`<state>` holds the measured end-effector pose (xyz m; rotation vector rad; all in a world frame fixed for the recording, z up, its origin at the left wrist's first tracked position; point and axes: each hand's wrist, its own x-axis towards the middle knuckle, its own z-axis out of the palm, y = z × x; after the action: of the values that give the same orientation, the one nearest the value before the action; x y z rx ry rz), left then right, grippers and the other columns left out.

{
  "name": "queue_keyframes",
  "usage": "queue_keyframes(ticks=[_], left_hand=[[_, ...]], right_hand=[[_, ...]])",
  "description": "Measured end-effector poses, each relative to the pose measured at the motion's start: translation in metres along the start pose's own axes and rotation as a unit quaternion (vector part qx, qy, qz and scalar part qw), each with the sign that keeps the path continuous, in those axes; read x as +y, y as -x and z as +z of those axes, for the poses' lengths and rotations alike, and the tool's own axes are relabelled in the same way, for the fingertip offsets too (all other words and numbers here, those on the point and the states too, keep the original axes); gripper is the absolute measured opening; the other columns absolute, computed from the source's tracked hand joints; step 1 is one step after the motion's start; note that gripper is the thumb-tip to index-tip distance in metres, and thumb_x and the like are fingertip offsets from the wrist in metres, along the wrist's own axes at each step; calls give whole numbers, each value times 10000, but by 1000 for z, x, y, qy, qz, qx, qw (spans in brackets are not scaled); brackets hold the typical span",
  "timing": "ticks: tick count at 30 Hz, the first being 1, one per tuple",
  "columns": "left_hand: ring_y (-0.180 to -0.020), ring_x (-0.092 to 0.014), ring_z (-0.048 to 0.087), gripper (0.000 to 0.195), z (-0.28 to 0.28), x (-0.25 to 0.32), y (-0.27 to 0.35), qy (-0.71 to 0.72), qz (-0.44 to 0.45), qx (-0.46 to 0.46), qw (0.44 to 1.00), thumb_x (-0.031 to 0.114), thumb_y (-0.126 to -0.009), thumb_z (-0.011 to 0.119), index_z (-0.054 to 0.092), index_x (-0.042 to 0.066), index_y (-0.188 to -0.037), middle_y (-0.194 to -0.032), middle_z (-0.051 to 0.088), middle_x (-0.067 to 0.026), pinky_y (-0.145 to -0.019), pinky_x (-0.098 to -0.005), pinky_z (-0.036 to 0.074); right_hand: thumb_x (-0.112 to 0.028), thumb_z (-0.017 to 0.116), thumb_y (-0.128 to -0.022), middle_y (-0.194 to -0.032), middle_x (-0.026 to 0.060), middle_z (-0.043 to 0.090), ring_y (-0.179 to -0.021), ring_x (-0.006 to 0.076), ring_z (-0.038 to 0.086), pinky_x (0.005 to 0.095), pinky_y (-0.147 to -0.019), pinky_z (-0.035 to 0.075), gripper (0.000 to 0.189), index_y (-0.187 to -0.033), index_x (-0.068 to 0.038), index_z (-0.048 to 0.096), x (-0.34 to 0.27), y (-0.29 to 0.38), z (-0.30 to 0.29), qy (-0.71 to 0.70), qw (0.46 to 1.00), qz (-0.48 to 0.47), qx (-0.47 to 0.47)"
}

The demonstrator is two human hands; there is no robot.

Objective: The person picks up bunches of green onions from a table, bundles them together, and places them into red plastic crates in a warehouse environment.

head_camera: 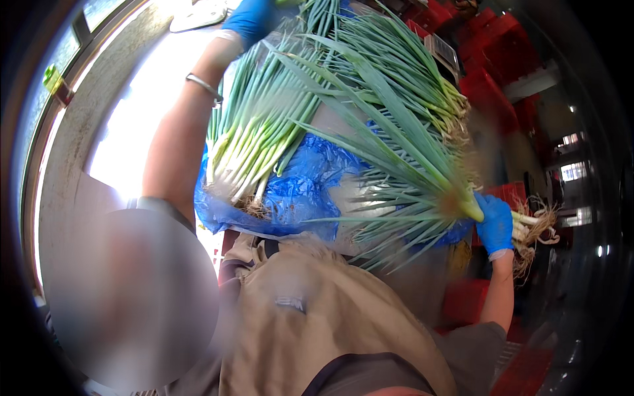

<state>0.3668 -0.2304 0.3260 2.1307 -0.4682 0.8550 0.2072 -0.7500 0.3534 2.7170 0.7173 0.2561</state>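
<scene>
My right hand (495, 222), in a blue glove, is closed around a bunch of green onions (526, 226) near their white, rooted ends; broad green leaves fan out to the upper left. My left hand (253, 22), also gloved in blue, reaches to the top edge beside green leaves; its fingers are partly cut off, so its grasp is unclear. Below it, another pile of green onions (257, 148) lies with roots toward me on a crumpled blue plastic bag (309, 185). A further pile of green onions (401, 69) lies at the upper right, roots to the right.
Red plastic crates (500, 44) stand at the right, beyond a device that looks like a scale (442, 53). A white object (199, 15) lies at the upper left. A window frame (54, 94) runs along the left. A round blur hides the lower left.
</scene>
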Motion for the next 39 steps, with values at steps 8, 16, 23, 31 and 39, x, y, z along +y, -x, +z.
queue_keyframes(ticks=[8, 16, 23, 31, 39], left_hand=[[-759, -95, 589, 212, -2, 112, -39, 132, 10, -208, 969, 243, -822, 615, 632, 95, -971, -842, 657, -38, -678, -261, 477], [-430, -51, 452, 216, 74, 159, -25, 51, -91, -473, 875, 254, -858, 557, 658, 79, -932, -745, 661, -38, -366, -212, 334], [-591, -62, 498, 339, 141, 162, -1, 153, -22, -537, 829, 312, -784, 653, 625, 78, -1028, -748, 607, -6, -503, -222, 420], [-660, -216, 585, 294, 163, 201, -1, 103, 48, -461, 880, 187, -774, 611, 589, 40, -1028, -770, 623, -98, -639, -317, 469], [-794, -328, 596, 289, 135, 225, -14, -108, 221, -340, 908, 177, -782, 574, 603, 144, -1067, -865, 626, -149, -716, -387, 478]], right_hand=[[40, 494, -707, -955, 66, 514, -822, 237, 522, 333, -727, 443, 608, -1284, -139, 419, 42, -25, -26, 318, 941, 4, 113], [39, 510, -717, -985, 26, 488, -841, 174, 504, 295, -758, 428, 690, -1346, -191, 345, 68, -45, -40, 395, 898, 6, 195], [-16, 515, -724, -880, 20, 435, -791, 156, 456, 307, -732, 398, 650, -1339, -142, 349, 64, -62, -44, 414, 876, -47, 244], [-49, 522, -719, -872, 28, 438, -793, 161, 442, 298, -734, 393, 622, -1320, -94, 365, 42, -77, -43, 384, 881, -92, 260], [-64, 549, -710, -939, 54, 483, -830, 191, 475, 312, -790, 405, 608, -1296, -102, 394, 44, -94, -32, 360, 888, -116, 263]])
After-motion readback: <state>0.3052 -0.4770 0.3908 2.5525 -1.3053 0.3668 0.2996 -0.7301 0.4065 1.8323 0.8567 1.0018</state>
